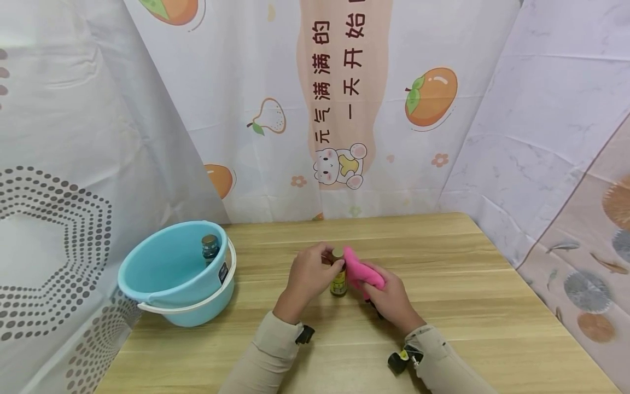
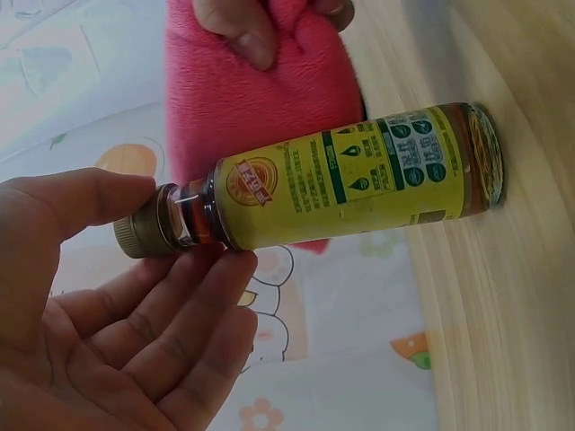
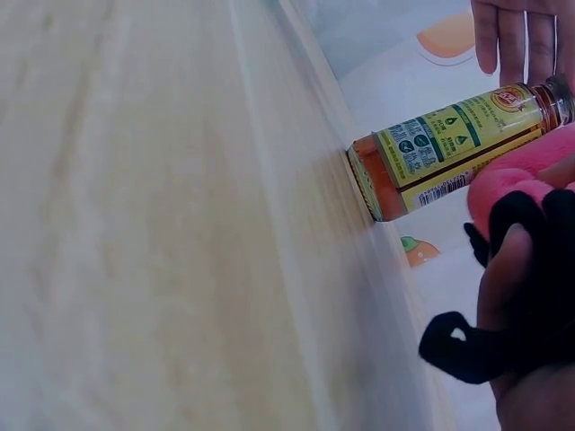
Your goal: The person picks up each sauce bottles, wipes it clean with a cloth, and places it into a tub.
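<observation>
A small glass bottle (image 1: 339, 285) with a yellow label and a gold-coloured cap (image 2: 144, 229) stands upright at the middle of the wooden table. My left hand (image 1: 311, 272) pinches it by the cap and neck, thumb on one side and fingers on the other. In my right hand (image 1: 392, 300) is a pink plush cloth (image 2: 260, 90), bunched in the fingers and lying against the bottle's side. Black fabric with a small loop (image 3: 449, 348) hangs out of that same hand in the right wrist view. The bottle's base is close over the tabletop.
To the left a light-blue bucket (image 1: 129, 268) with a white handle (image 1: 184, 310) stands on the table (image 1: 472, 339). Inside it is a dark bottle (image 1: 210, 249) with a gold-coloured cap. A printed curtain (image 1: 266, 65) hangs behind the table's back edge.
</observation>
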The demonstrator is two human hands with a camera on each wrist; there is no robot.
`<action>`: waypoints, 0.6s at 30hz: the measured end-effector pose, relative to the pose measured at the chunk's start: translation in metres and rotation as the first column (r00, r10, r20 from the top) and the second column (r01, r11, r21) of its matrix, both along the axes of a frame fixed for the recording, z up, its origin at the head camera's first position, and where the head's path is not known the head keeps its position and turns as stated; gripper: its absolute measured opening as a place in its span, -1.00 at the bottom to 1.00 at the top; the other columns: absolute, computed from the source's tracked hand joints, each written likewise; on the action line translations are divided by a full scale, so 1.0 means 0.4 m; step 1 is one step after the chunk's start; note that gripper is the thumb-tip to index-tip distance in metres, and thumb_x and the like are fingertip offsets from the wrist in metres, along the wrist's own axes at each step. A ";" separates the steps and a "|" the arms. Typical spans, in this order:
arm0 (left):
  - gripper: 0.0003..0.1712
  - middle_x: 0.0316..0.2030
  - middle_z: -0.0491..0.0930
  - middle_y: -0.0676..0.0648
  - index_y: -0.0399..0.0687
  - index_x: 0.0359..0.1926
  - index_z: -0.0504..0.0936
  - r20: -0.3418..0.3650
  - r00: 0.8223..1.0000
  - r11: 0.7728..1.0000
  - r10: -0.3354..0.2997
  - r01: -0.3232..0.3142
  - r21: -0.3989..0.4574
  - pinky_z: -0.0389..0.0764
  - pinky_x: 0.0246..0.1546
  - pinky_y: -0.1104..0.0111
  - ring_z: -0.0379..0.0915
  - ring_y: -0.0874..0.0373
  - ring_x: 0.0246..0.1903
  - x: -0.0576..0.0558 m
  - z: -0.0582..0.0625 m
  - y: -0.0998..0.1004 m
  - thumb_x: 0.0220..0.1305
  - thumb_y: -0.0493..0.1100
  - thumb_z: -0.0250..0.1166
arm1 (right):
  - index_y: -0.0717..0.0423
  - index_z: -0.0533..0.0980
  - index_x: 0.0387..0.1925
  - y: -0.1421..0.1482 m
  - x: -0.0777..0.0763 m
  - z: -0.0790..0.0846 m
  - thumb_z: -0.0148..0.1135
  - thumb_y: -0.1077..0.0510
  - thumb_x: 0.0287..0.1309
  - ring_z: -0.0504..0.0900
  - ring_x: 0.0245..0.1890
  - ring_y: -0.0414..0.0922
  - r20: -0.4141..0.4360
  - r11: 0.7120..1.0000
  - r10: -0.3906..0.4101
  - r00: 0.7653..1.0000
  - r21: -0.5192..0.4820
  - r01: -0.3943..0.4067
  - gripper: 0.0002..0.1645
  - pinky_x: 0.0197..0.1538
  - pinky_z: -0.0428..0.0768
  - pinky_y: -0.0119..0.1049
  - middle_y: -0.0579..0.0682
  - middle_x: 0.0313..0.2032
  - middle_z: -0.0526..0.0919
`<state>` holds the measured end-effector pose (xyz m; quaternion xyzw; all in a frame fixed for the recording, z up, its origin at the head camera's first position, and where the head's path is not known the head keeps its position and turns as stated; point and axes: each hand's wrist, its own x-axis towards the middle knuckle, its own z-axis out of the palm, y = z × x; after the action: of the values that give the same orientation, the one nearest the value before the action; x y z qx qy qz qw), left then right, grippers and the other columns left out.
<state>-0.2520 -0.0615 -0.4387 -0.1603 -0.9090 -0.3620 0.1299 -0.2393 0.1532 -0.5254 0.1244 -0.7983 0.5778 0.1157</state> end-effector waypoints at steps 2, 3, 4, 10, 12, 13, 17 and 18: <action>-0.60 -0.19 0.77 0.06 -0.05 0.08 0.71 -0.001 1.000 1.000 -0.009 0.009 0.012 0.72 -0.12 0.18 0.73 0.18 -0.17 0.000 -0.001 0.000 0.34 0.05 0.41 | -0.19 0.60 0.26 0.001 0.000 -0.001 0.34 0.32 0.26 0.65 -0.52 -0.14 -0.024 1.000 0.007 1.000 -0.016 -0.007 -0.42 -0.49 0.64 -0.26 0.06 -0.16 0.74; -0.59 -0.19 0.78 0.05 -0.06 0.09 0.71 0.000 1.000 1.000 -0.013 0.013 0.015 0.72 -0.11 0.17 0.74 0.17 -0.16 0.000 -0.001 0.000 0.34 0.04 0.41 | -0.17 0.59 0.27 0.002 0.000 -0.002 0.34 0.32 0.27 0.65 -0.51 -0.16 -0.034 1.000 0.010 0.999 -0.026 -0.011 -0.42 -0.48 0.65 -0.27 0.07 -0.15 0.74; -0.59 -0.19 0.79 0.05 -0.06 0.10 0.70 0.001 1.000 1.000 -0.016 0.016 0.018 0.72 -0.10 0.16 0.74 0.16 -0.15 0.000 -0.001 0.000 0.34 0.04 0.40 | -0.15 0.59 0.28 0.003 0.000 -0.002 0.34 0.33 0.27 0.65 -0.50 -0.16 -0.043 0.999 0.013 0.999 -0.038 -0.015 -0.42 -0.46 0.66 -0.27 0.09 -0.14 0.74; -0.57 -0.18 0.81 0.02 -0.10 0.14 0.69 0.001 0.999 0.999 -0.037 0.037 0.023 0.71 -0.06 0.12 0.74 0.13 -0.13 0.000 -0.002 0.001 0.36 0.00 0.39 | -0.04 0.58 0.29 0.001 0.006 0.007 0.34 0.36 0.30 0.66 -0.43 -0.19 -0.073 0.997 0.015 0.997 -0.077 -0.021 -0.44 -0.39 0.70 -0.27 0.14 0.00 0.72; -0.57 -0.18 0.81 0.01 -0.10 0.14 0.69 0.001 0.999 0.999 -0.042 0.042 0.027 0.72 -0.06 0.12 0.74 0.13 -0.13 0.000 -0.002 0.001 0.35 -0.01 0.39 | 0.01 0.57 0.29 -0.003 0.011 0.017 0.33 0.38 0.30 0.66 -0.44 -0.18 -0.077 0.997 0.019 0.997 -0.079 -0.025 -0.44 -0.39 0.70 -0.27 0.16 -0.03 0.71; -0.58 -0.17 0.81 0.01 -0.10 0.14 0.70 0.001 0.999 0.999 -0.043 0.043 0.028 0.72 -0.06 0.13 0.75 0.13 -0.13 0.000 -0.002 0.001 0.35 -0.01 0.39 | 0.04 0.57 0.29 -0.005 0.015 0.023 0.32 0.39 0.30 0.66 -0.45 -0.17 -0.078 0.996 0.023 0.997 -0.079 -0.029 -0.45 -0.40 0.70 -0.26 0.18 -0.06 0.71; -0.58 -0.16 0.80 -0.01 -0.10 0.15 0.70 -0.007 0.999 0.999 -0.047 0.047 0.027 0.73 -0.07 0.15 0.76 0.13 -0.14 0.000 -0.002 0.001 0.35 -0.02 0.40 | 0.10 0.56 0.29 -0.010 0.025 0.040 0.30 0.41 0.30 0.66 -0.44 -0.16 -0.078 0.997 0.028 0.997 -0.068 -0.034 -0.45 -0.39 0.70 -0.27 0.18 -0.05 0.71; -0.58 -0.15 0.80 -0.01 -0.09 0.15 0.70 -0.009 0.999 0.999 -0.047 0.047 0.024 0.74 -0.07 0.16 0.76 0.12 -0.13 0.000 -0.002 0.000 0.35 -0.02 0.40 | 0.10 0.56 0.29 -0.010 0.025 0.039 0.30 0.41 0.29 0.65 -0.45 -0.16 -0.079 0.997 0.030 0.996 -0.066 -0.035 -0.45 -0.40 0.69 -0.27 0.18 -0.06 0.71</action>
<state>-0.2519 -0.0614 -0.4394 -0.1814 -0.9001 -0.3752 0.1270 -0.2294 0.1491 -0.5096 0.1559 -0.7712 0.6008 0.1415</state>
